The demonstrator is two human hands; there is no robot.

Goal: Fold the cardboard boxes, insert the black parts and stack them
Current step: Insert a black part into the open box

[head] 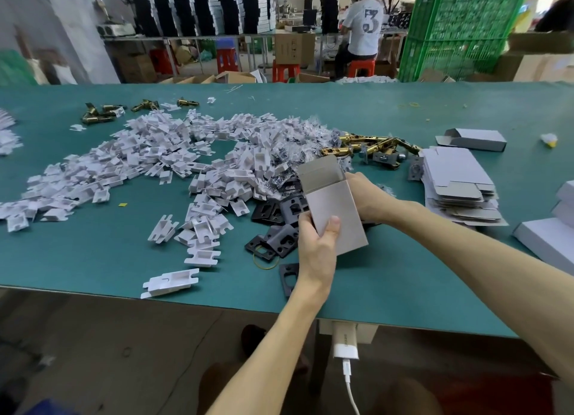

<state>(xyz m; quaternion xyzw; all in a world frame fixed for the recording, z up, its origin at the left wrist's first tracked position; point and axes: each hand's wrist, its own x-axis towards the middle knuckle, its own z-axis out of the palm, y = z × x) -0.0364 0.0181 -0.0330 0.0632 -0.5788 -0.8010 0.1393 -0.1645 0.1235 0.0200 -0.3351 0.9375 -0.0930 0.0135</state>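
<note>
Forearms come in over the near edge of the green desk (93,253). A white charger block (345,348) with a cable hangs just under that edge.

Far-left corner area: a few brass pieces (102,113), loosely grouped.

Left half: broad heap of white plastic inserts (149,153), spreading toward the centre. One stray insert (170,282) lies alone close to the near edge.

Centre: black parts (276,237) in a small scatter at the heap's near side, some overlapping.

Left hand (316,243): grips the lower end of the cardboard box (334,206), thumb pressed flat on its front face, fingers wrapped behind.

Box: held up off the desk above the black parts, top leaning left, top flap open with grey-brown inside showing.

Right hand (368,197): curled round the box's upper right side, thumb at the open mouth.

Behind the box: brass latches (369,146) in a line.

Right side: stack of flat box blanks (456,184), unevenly piled. Beyond it, one folded box (475,138) lying on its side, end flap open. Right edge: white boxes (549,243), partly cut off.
</note>
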